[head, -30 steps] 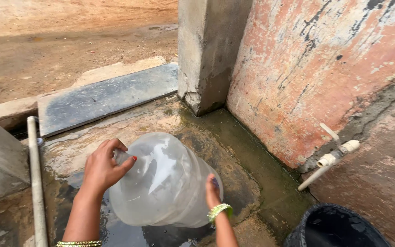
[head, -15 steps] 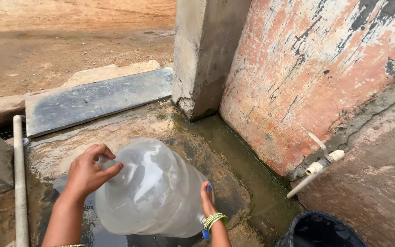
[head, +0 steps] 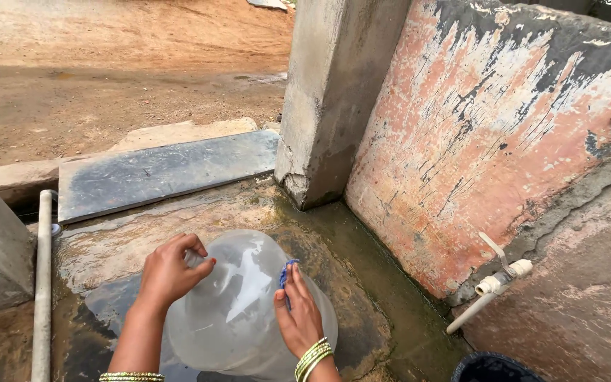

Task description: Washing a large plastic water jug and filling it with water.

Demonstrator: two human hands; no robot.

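A large clear plastic water jug (head: 238,311) lies tilted on the wet concrete floor (head: 199,219), low in the head view. My left hand (head: 171,269) grips its neck end at the upper left. My right hand (head: 297,311) presses a small blue scrubber (head: 286,274) against the jug's side. Both wrists wear green and gold bangles.
A white tap on a pipe (head: 493,283) sticks out of the peeling pink wall (head: 489,134) at right. A black bucket rim (head: 493,368) shows at the bottom right. A concrete pillar (head: 334,92), a grey slab (head: 164,173), a white pipe (head: 42,283) at left.
My right hand has come up from under the jug onto its side with the blue scrubber. The view has shifted right and the jug sits lower in frame.
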